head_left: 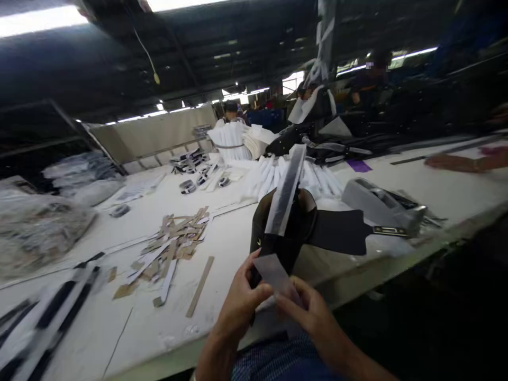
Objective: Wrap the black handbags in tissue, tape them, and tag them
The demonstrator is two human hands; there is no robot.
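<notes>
Close to the table's front edge sits a black bag point(257, 222), its strap wrapped at the upper part in a translucent strip point(286, 190). My left hand point(242, 296) is closed around the strap's lower part, the thumb lying by the edge of a whitish translucent sheet point(274, 272). Between thumb and fingers, my right hand point(309, 307) pinches the lower end of that sheet. A flat black flap point(337, 231) with a metal fitting point(391, 231) at its tip sticks out to the right of the bag.
Brown and white strips point(174, 243) lie scattered on the white table point(222, 275). Behind the bag are white rolls point(265, 174) and an upright white bundle point(232, 140). Black-and-white straps point(59, 312) lie left, plastic-wrapped pieces point(381, 206) right. Another person's arm point(456, 163) rests far right.
</notes>
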